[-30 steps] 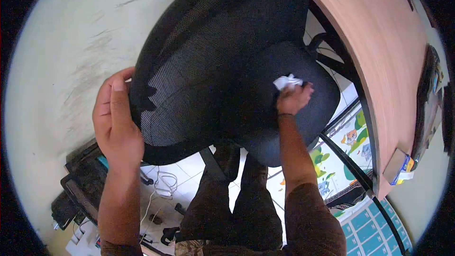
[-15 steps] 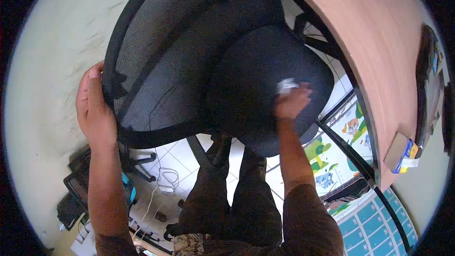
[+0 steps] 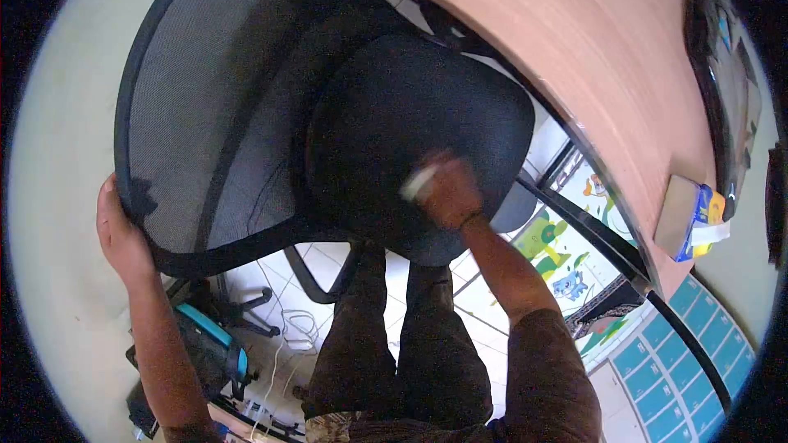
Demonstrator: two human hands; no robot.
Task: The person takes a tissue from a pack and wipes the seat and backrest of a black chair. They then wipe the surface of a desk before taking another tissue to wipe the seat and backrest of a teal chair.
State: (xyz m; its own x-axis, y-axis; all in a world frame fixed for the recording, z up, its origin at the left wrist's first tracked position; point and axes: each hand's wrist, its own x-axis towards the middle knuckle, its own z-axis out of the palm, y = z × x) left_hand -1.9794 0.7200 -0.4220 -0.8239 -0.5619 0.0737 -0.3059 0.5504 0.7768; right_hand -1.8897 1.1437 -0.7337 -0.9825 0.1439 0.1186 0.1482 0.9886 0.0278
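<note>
A black office chair fills the middle of the head view, its mesh backrest (image 3: 205, 115) at the left and its dark padded seat (image 3: 410, 107) to the right. My left hand (image 3: 123, 234) is closed around the outer edge of the backrest, with some fingers hidden behind the frame. Over the near part of the seat is my right hand (image 3: 451, 190), smeared by motion. It is closed on a small white tissue (image 3: 419, 184), which lies against or just above the seat fabric.
A wooden desk (image 3: 591, 90) curves along the right, bearing a blue and yellow tissue pack (image 3: 707, 221). Another chair base (image 3: 254, 312) and loose white cables (image 3: 297, 328) are on the tiled floor. A wall (image 3: 66, 197) stands close at the left.
My right hand has swept the tissue left and nearer to me across the seat. The chair and my left hand appear further left in view, the hand also lower.
</note>
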